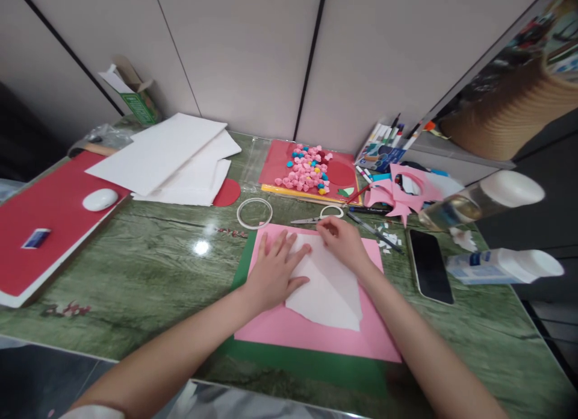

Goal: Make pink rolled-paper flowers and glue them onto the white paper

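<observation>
on pink sheet (266, 325), white paper (327, 298) is pressed flat by spread left hand (273, 273); right hand (342, 243) curled by top edge, grip can't be told. positioning likely; steadiness needed next.

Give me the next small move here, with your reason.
Probably smooth the white paper's top edge with the right hand: its curled fingers are already at that edge, while the left hand lies spread over the sheet's left side and the pink paper.
</observation>
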A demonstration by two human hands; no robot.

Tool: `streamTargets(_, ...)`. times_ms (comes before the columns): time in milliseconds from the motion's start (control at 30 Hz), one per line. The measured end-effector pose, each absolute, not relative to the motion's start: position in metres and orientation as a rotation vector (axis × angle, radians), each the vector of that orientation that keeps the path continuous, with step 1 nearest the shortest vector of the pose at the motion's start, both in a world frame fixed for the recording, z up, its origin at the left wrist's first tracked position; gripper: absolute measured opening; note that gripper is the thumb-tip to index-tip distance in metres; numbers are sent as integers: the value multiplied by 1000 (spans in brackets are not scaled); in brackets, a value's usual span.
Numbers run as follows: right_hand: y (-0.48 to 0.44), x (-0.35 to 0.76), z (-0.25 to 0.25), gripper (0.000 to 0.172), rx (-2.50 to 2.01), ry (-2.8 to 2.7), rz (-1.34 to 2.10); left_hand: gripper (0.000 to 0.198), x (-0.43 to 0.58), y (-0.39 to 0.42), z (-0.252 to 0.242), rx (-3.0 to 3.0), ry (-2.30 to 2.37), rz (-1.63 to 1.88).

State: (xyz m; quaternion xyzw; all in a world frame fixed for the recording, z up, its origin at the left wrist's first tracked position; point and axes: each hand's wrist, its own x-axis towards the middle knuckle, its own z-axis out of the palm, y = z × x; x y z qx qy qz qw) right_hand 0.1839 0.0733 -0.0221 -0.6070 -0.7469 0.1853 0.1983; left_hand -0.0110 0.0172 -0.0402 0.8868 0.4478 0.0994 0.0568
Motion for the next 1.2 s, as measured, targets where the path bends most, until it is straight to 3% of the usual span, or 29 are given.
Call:
streamTargets(67, 95, 184, -17, 17, -1746, -2262, 161, 63, -12, 17, -39, 2683, 1362, 313)
streamTargets(233, 135, 175, -13, 18, -1779, -2403, -95, 59, -15, 18, -32, 2669, 1400, 384)
streamTargets(500, 143, 163, -16, 27, -1798, -2522, -264, 45, -16, 18, -28, 2701, 1363, 401)
streamTargets(667, 146, 171, -5, 19, -1676, -2636, -237, 45, -15, 18, -27, 2695, 1362, 375)
streamTargets(800, 124, 185, 18, 10, -1528, -2353, -15, 45, -15, 18, -24, 2701, 1350, 366)
streamTargets(1000, 65, 187, 40, 9, -1236, -1744, 909, 48, -14, 16, -21, 2735, 1309, 355)
streamTargets(1200, 59, 185, 29, 10, -1186, -1777, 1068, 49, -12, 15, -24, 2744, 1327, 351)
